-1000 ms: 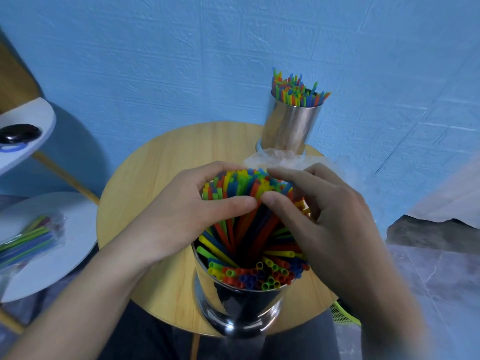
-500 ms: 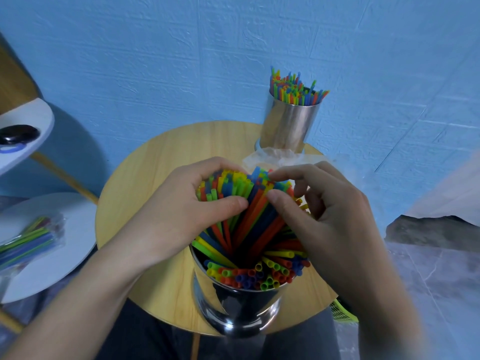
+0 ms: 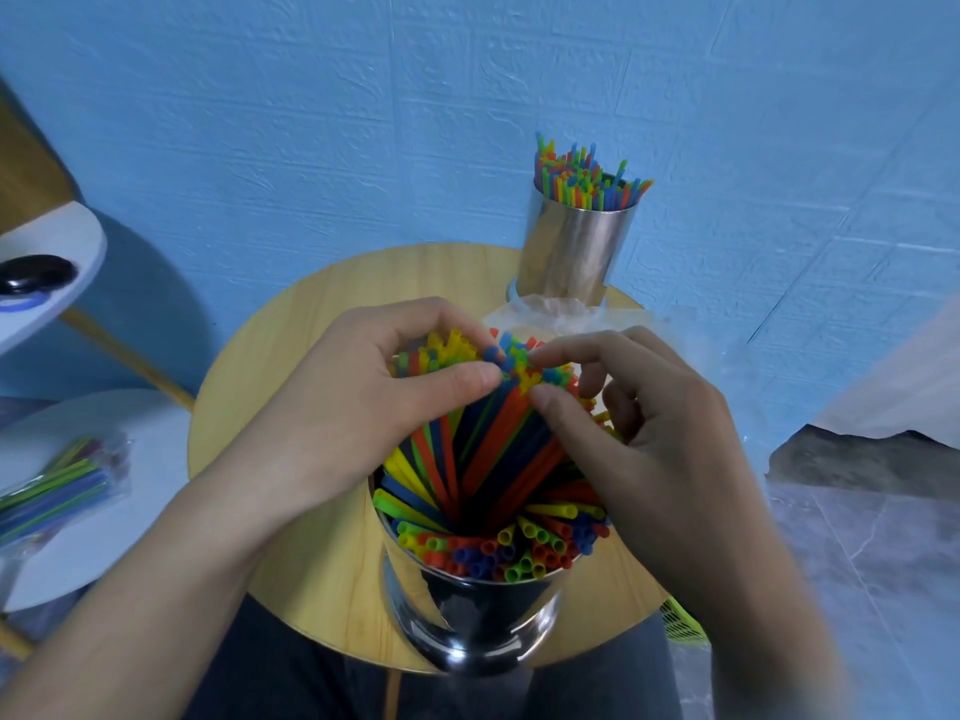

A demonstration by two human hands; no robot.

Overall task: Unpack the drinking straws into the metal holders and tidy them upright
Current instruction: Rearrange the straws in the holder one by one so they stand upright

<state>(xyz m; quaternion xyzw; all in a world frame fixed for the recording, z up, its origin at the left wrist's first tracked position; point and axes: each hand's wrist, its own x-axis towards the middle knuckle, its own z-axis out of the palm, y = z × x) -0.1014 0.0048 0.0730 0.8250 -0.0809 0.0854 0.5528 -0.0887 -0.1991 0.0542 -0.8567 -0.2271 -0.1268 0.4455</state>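
Note:
A shiny metal holder (image 3: 467, 610) stands at the near edge of the round wooden table (image 3: 291, 356), packed with coloured straws (image 3: 488, 454). Some straws lean away from me, others stand short along the near rim. My left hand (image 3: 363, 397) grips the leaning bunch near its tips, thumb across it. My right hand (image 3: 634, 433) pinches a few straw tips between thumb and forefinger, right beside the left thumb. A second metal holder (image 3: 576, 252) full of upright straws stands at the table's far edge.
A crumpled clear plastic wrapper (image 3: 566, 317) lies between the two holders. On a white round shelf at the left lies a sealed pack of straws (image 3: 57, 491). A higher white shelf carries a black object (image 3: 34, 272). A blue wall stands behind the table.
The bunch of straw tips has been drawn up and away from me. My right fingers have spread, and its thumb and forefinger now pinch fewer tips.

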